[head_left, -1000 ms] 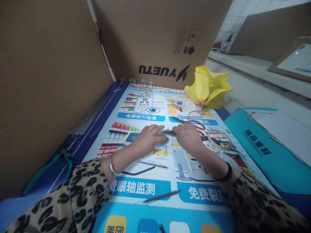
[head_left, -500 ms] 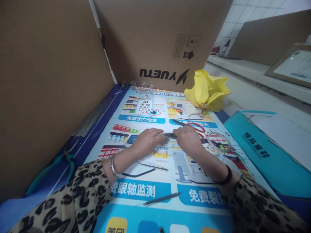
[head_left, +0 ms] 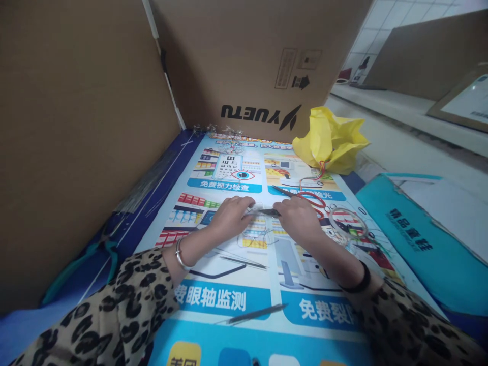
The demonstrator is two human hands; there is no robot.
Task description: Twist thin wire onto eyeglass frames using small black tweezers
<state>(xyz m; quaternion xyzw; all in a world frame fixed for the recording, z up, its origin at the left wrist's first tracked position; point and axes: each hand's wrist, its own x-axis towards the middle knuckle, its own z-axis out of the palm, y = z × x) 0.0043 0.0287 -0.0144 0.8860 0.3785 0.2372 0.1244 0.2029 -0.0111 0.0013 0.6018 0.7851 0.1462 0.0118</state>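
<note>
My left hand (head_left: 232, 219) is closed in a pinch on a thin wire, whose fine loops (head_left: 253, 235) show faintly below the fingers. Facing it, my right hand (head_left: 299, 219) is closed round a dark, narrow, pointed tool (head_left: 269, 212). Its kind is unclear, since the palm covers most of it. The tool's tip points toward my left fingertips, with wire close to it. Just beyond my right hand lie red-handled scissors (head_left: 313, 200). To the right of that hand is a clear ring-shaped coil (head_left: 347, 222).
Teal-handled pliers (head_left: 102, 249) and a bundle of silvery wires (head_left: 138, 189) lie at the left. A dark thin strip (head_left: 257, 313) rests on the printed poster (head_left: 206, 330). Yellow crumpled wrapping (head_left: 330, 142) and a teal box (head_left: 404, 229) stand right. Cardboard walls (head_left: 236, 61) enclose the back and left.
My hands are slightly further apart, and more of the dark tool's tip shows between them. Wire loops now show below my left fingers. The whole view has shifted a little.
</note>
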